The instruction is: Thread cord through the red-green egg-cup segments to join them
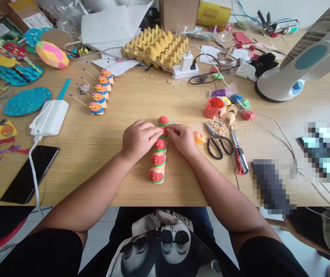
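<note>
A row of small egg-carton cups topped with red and green clay (pixel 158 159) runs away from me in the middle of the wooden table (pixel 130 111). My left hand (pixel 140 139) and my right hand (pixel 182 139) meet over the second cup from the far end, fingers pinched together on it. The farthest cup (pixel 163 121) shows just beyond my fingertips, with a thin stick (pixel 172 118) beside it. What sits between my fingertips is too small to make out.
Scissors (pixel 218 143) and a red utility knife (pixel 240 154) lie right of my hands, with a red cup (pixel 213 107) and clay lumps (pixel 241 105) beyond. A second orange-blue cup row (pixel 101 92), power bank (pixel 50 117), phone (pixel 29 173), egg tray (pixel 156 47), fan (pixel 300 61).
</note>
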`<state>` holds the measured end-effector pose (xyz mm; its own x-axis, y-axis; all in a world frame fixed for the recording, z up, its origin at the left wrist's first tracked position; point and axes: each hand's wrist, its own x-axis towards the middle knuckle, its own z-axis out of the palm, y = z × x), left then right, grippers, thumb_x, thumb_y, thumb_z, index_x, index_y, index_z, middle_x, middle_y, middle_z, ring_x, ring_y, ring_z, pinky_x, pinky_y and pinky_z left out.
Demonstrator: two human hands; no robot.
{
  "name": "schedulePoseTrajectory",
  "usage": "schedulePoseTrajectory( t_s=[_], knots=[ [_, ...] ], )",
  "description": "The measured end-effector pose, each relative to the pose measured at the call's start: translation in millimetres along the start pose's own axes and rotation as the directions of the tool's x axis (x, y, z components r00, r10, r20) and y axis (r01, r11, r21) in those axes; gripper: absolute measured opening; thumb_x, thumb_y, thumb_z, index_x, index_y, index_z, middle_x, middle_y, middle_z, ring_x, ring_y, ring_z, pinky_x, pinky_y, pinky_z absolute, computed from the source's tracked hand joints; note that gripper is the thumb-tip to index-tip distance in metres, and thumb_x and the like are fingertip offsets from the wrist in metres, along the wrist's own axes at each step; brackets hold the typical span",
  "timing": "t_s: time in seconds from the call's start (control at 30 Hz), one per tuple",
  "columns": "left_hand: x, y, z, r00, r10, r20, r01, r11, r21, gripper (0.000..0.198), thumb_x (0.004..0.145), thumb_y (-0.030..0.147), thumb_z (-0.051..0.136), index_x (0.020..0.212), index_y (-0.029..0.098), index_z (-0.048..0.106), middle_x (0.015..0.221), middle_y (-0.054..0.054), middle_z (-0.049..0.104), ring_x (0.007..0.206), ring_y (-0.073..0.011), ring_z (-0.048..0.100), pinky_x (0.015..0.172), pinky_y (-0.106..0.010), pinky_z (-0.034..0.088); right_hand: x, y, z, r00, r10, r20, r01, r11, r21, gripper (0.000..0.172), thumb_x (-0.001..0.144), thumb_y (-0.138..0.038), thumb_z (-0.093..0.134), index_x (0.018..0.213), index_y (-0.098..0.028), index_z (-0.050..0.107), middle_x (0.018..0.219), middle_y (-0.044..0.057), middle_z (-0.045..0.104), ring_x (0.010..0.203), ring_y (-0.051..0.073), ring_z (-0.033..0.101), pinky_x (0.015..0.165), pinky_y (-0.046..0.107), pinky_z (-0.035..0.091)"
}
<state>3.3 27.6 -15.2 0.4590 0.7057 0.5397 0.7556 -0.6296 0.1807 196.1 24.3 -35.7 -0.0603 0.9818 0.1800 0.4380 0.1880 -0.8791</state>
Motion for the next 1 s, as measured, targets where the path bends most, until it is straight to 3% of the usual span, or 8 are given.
schedulePoseTrajectory(
  t_s=[0.23,0.5,0.73,1.0],
  knots=[
    [1.7,5.0,0.8,0.993,-0.117,-0.031,0.111,0.982,-0.153,0.018,0.096,0.031,0.061,0.092,0.024,0.076,0.088,-0.003,0.075,0.086,-0.0204,0.066,0.081,-0.035,0.049,0.2,-1.2,0.6,0.999,0.029,-0.021,-0.029,0.999,0.017,0.023,0.092,-0.028,0.06,0.098,-0.019,0.08,0.077,0.002,0.073,0.071,0.016,0.06,0.07,0.027,0.045],
    [-0.9,3.2,-3.6,0.976,-0.204,-0.072,0.179,0.949,-0.258,0.015,0.095,0.025,0.06,0.095,0.021,0.074,0.086,-0.003,0.073,0.075,-0.0162,0.063,0.075,-0.031,0.05,-5.7,-9.5,-7.8,0.998,0.042,-0.051,-0.039,0.997,0.069,0.022,0.089,-0.033,0.059,0.086,-0.017,0.075,0.059,-0.003,0.049,0.057,0.012,0.042,0.055,0.026,0.032],
    [-6.6,1.7,-1.5,0.971,-0.238,-0.011,0.219,0.912,-0.348,0.011,0.092,0.023,0.062,0.095,0.02,0.072,0.087,-0.002,0.073,0.076,-0.015,0.064,0.073,-0.029,0.051,-11.1,-12.0,-6.4,0.998,0.043,0.04,-0.047,0.993,0.104,0.017,0.087,-0.03,0.056,0.083,-0.017,0.068,0.061,-0.004,0.047,0.058,0.012,0.041,0.055,0.025,0.032],
    [-8.7,3.6,2.6,0.967,-0.252,0.035,0.237,0.843,-0.483,0.017,0.091,0.02,0.06,0.103,0.02,0.072,0.097,-0.004,0.074,0.088,-0.0165,0.069,0.074,-0.027,0.057,-10.7,-14.3,-6.8,0.998,0.043,0.048,-0.047,0.996,0.078,0.02,0.089,-0.032,0.057,0.087,-0.017,0.071,0.06,-0.004,0.047,0.058,0.012,0.041,0.055,0.026,0.031]
  ],
)
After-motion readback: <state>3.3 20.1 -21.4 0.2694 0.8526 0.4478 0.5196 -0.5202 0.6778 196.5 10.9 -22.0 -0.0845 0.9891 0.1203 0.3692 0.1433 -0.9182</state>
